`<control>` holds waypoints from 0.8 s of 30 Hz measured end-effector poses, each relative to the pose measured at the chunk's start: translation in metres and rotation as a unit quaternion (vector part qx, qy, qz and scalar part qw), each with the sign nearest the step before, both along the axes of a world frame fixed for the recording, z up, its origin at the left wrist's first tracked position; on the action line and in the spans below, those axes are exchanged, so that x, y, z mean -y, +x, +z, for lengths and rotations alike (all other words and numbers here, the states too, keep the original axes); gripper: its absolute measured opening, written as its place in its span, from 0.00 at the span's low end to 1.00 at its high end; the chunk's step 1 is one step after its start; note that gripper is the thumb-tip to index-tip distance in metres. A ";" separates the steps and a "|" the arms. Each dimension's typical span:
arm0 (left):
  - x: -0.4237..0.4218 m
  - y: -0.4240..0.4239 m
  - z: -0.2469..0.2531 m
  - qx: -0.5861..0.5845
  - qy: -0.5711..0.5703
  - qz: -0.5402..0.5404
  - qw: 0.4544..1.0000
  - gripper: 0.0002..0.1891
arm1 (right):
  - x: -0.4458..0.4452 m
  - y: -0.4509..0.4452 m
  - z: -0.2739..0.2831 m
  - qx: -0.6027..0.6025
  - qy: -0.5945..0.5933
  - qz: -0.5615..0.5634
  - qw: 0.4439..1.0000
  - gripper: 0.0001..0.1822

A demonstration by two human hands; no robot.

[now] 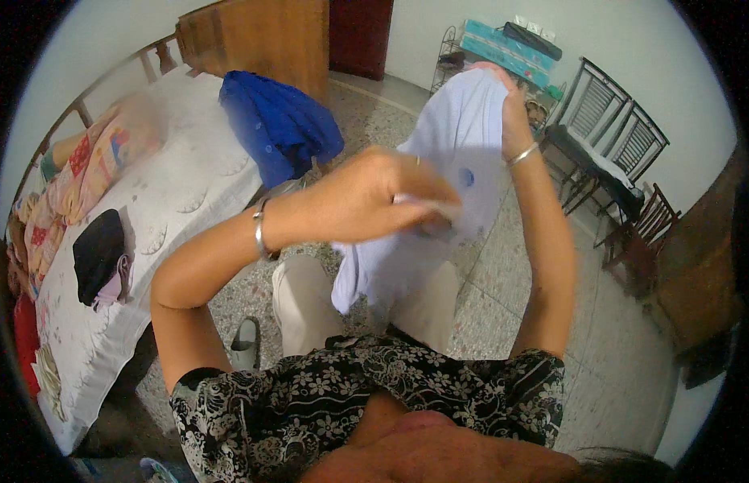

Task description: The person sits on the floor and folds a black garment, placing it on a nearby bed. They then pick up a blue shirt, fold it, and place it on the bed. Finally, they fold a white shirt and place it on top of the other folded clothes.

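Note:
A pale lavender-white garment point(459, 127) hangs before me, with a small blue round mark on it. My right hand point(512, 99) grips its top edge, raised at the far right of my reach. In front of the cloth, my left hand point(383, 196) has its thumb and fingers curled inward. Motion blur hides whether the left fingertips hold any fabric. The garment's lower end falls over my lap, above my light trousers point(305, 302). Each wrist wears a metal bangle.
On the bed point(187, 151) at left lie a blue garment point(278, 127), a folded black cloth point(100, 253) and a patterned quilt point(85, 169). Metal-framed chairs point(598, 133) stand at right. Beyond is a rack point(448, 60) with a turquoise box point(501, 48). A grey slipper point(246, 344) rests on the floor.

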State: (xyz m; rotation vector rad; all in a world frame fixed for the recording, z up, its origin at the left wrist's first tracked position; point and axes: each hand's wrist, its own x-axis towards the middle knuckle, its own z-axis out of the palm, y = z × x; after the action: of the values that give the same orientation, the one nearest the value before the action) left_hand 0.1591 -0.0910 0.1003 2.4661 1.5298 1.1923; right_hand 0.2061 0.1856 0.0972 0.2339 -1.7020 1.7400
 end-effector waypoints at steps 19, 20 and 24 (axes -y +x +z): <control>-0.059 -0.071 -0.011 0.210 0.002 0.095 0.973 0.08 | 0.059 -0.005 -0.016 0.044 0.131 0.115 0.984 0.10; -0.059 -0.071 -0.012 0.210 -0.002 0.090 0.973 0.08 | 0.057 -0.004 -0.015 0.057 0.148 0.114 0.981 0.10; -0.056 -0.071 -0.016 0.176 -0.007 0.109 0.978 0.08 | 0.052 -0.007 -0.016 0.128 0.140 0.119 0.975 0.12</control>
State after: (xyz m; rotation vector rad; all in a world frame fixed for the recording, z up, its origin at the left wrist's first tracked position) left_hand 0.0882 -0.0347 0.0846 1.9738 1.7188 1.5417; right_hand 0.1991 0.1332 0.0811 0.3657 -2.1872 1.7529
